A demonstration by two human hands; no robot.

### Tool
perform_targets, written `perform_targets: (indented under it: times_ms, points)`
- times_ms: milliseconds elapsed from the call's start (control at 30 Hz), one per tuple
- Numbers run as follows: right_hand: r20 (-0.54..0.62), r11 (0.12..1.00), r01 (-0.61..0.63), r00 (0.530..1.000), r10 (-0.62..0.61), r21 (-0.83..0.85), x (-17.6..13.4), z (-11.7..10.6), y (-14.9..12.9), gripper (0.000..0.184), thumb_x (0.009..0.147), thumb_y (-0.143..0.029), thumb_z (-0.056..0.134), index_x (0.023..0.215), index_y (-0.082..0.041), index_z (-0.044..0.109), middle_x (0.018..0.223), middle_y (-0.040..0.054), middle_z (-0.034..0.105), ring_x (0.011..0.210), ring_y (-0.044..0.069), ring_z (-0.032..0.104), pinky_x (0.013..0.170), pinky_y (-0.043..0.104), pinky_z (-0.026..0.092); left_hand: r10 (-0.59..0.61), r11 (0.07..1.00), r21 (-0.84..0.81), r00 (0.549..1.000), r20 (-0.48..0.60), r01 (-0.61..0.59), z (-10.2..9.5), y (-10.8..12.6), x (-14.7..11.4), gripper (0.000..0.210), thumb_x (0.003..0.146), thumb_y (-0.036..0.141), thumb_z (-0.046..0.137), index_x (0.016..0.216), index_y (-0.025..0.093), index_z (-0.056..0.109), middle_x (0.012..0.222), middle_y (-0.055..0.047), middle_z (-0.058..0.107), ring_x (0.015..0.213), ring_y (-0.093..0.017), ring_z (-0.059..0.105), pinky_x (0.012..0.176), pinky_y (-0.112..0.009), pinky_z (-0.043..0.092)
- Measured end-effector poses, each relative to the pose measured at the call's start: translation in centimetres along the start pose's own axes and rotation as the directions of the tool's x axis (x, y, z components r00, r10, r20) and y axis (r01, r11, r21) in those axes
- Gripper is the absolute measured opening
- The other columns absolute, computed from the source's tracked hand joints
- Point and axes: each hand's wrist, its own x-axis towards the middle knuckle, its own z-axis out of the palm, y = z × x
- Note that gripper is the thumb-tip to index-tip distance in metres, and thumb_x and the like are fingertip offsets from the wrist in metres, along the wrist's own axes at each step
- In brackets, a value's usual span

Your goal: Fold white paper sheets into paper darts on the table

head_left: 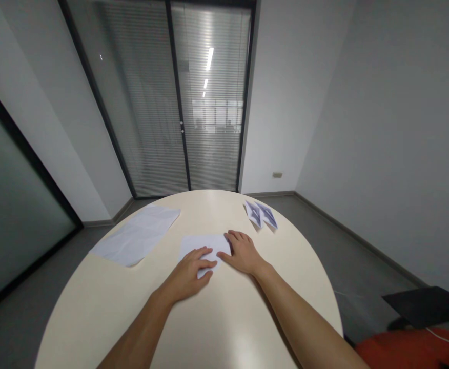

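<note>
A small white sheet of paper [201, 241] lies on the round table in front of me. My left hand [194, 269] rests over its lower left part, fingers spread and pointing right. At the sheet's right edge is my right hand [243, 251], its thumb apart from the other fingers and its fingertips at the paper's upper right corner. Parts of the sheet are hidden under both hands. Neither hand is closed around anything.
A larger creased white sheet [138, 236] lies at the table's left edge. Two folded paper pieces [261, 215] stand at the back right. The cream round table [209, 328] fills the middle. A red chair seat [412, 348] and a dark flat object [428, 306] are at lower right.
</note>
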Motion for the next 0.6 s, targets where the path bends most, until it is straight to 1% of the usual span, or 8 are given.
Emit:
perform_targets:
  times_ms: [133, 400, 533, 600]
  points:
    - [0.006, 0.997, -0.065, 0.998, 0.065, -0.031, 0.0, 0.2, 0.2, 0.065, 0.094, -0.052, 0.058, 0.146, -0.014, 0.051, 0.155, 0.0186, 0.046, 0.144, 0.036, 0.038, 0.118, 0.053, 0.026, -0.014, 1.000, 0.006, 1.000, 0.016, 0.014, -0.3, 0.3, 0.0, 0.035, 0.091, 0.024, 0.063, 0.125, 0.028, 0.073, 0.149, -0.008, 0.058, 0.140, -0.028, 0.051, 0.121, -0.052, 0.037]
    - [-0.016, 0.978, -0.187, 0.982, 0.186, -0.088, 0.3, 0.8, 1.3, 0.052, 0.102, -0.040, 0.047, 0.148, -0.017, 0.050, 0.156, 0.0176, 0.046, 0.145, 0.035, 0.037, 0.118, 0.053, 0.027, -0.011, 1.000, 0.008, 1.000, 0.008, 0.010, -0.1, 0.1, 0.0, 0.037, 0.089, 0.024, 0.065, 0.125, 0.027, 0.072, 0.148, -0.008, 0.059, 0.140, -0.028, 0.052, 0.120, -0.052, 0.038]
    - [-0.062, 0.968, -0.214, 0.976, 0.207, -0.131, 0.3, 1.1, 1.5, 0.056, 0.102, -0.029, 0.044, 0.157, -0.020, 0.038, 0.155, 0.0165, 0.047, 0.143, 0.036, 0.039, 0.116, 0.053, 0.031, -0.007, 1.000, 0.010, 1.000, 0.006, 0.007, -0.2, 0.2, 0.0, 0.036, 0.088, 0.024, 0.066, 0.124, 0.027, 0.072, 0.147, -0.008, 0.059, 0.140, -0.028, 0.052, 0.120, -0.052, 0.038]
    - [-0.095, 0.969, -0.198, 0.978, 0.186, -0.150, 0.5, 1.3, 1.7, 0.060, 0.100, -0.022, 0.043, 0.159, -0.019, 0.034, 0.154, 0.0170, 0.048, 0.142, 0.036, 0.040, 0.115, 0.053, 0.033, -0.010, 1.000, 0.016, 1.000, 0.007, 0.010, -0.1, 0.1, 0.1, 0.036, 0.088, 0.023, 0.066, 0.123, 0.027, 0.072, 0.147, -0.008, 0.059, 0.139, -0.028, 0.052, 0.120, -0.052, 0.038]
